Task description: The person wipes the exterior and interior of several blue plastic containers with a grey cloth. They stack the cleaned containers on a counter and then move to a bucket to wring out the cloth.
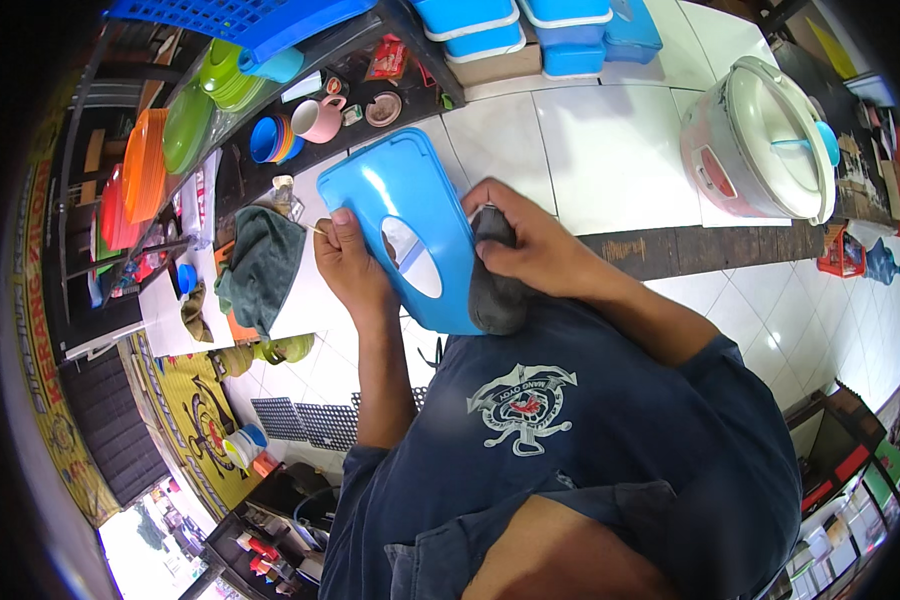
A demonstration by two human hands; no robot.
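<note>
In front of my chest I hold a blue plastic tissue box cover with an oval opening, tilted up. My left hand grips its left edge, thumb on the outer face. A thin pale stick pokes out by the left fingers. My right hand is closed on a dark grey cloth, which lies against the cover's right side. Through the oval opening, part of a finger and a white surface show.
White tiled counter ahead bears stacked blue boxes and a large lidded rice warmer. Leftward are a dark green cloth, a pink mug, nested coloured cups and a rack of orange plates.
</note>
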